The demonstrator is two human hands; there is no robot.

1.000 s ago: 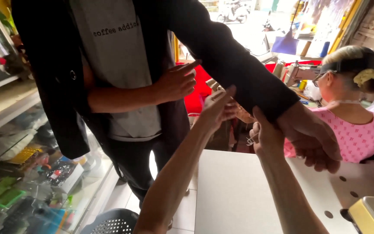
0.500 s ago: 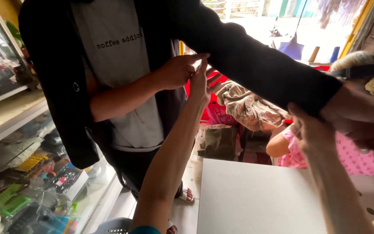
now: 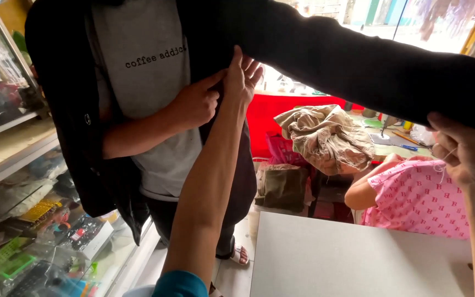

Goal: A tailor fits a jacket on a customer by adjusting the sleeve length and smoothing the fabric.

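Observation:
A person stands in front of me in a grey T-shirt (image 3: 144, 77) and an open black jacket (image 3: 67, 110), one sleeve (image 3: 369, 66) held out to the right. My left hand (image 3: 243, 77) reaches up with its fingers flat against the jacket at the armpit. It holds nothing that I can see. That person's own hand (image 3: 196, 102) pinches the jacket edge right beside mine. My right hand (image 3: 468, 151) is at the far end of the sleeve, at the right edge of view. Its fingers curl on the cuff, and a thin pale thread crosses them.
A glass display case (image 3: 23, 165) with small goods stands at the left. A white tabletop (image 3: 347, 258) lies below my arms. Beyond it a person in a pink patterned top (image 3: 413, 198) bends low, beside a heap of beige cloth (image 3: 325, 137) and a red counter (image 3: 281, 110).
My left hand has climbed from beside the sleeve up to the armpit. My right hand has slid out along the sleeve to the cuff. The view has moved closer.

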